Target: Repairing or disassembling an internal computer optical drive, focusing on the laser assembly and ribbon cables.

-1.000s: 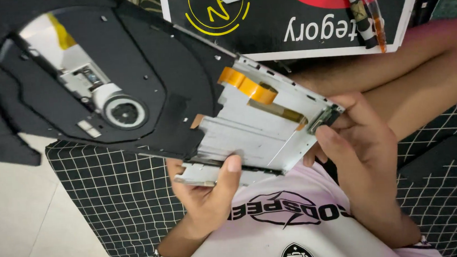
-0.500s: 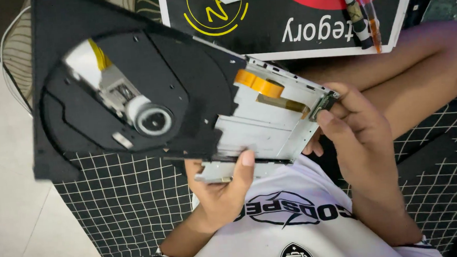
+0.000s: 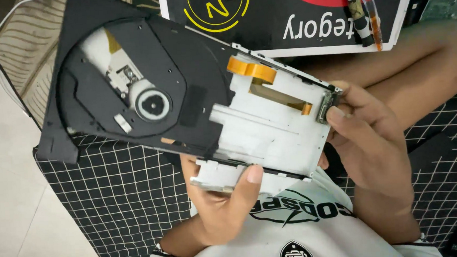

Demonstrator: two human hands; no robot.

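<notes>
I hold an opened slim optical disc drive [image 3: 270, 126] in front of me, its black tray [image 3: 131, 92] pulled out to the left with the round spindle hub [image 3: 153, 105] and lens showing. An orange flat ribbon cable [image 3: 251, 71] loops over the silver metal case. My left hand [image 3: 220, 203] grips the drive's near edge from below, thumb on top of the silver lip. My right hand [image 3: 366, 136] pinches the drive's right end at the small connector [image 3: 325, 106].
A black cloth with a white grid [image 3: 117, 204] lies under the drive. A black, white and red printed board [image 3: 306, 12] sits behind, with a striped pen-like tool [image 3: 356, 15] on it. A white cable [image 3: 2, 63] runs over pale floor tiles at left.
The drive has shifted right and a little down in my view. Both hands keep the same grip, and the tray stays extended.
</notes>
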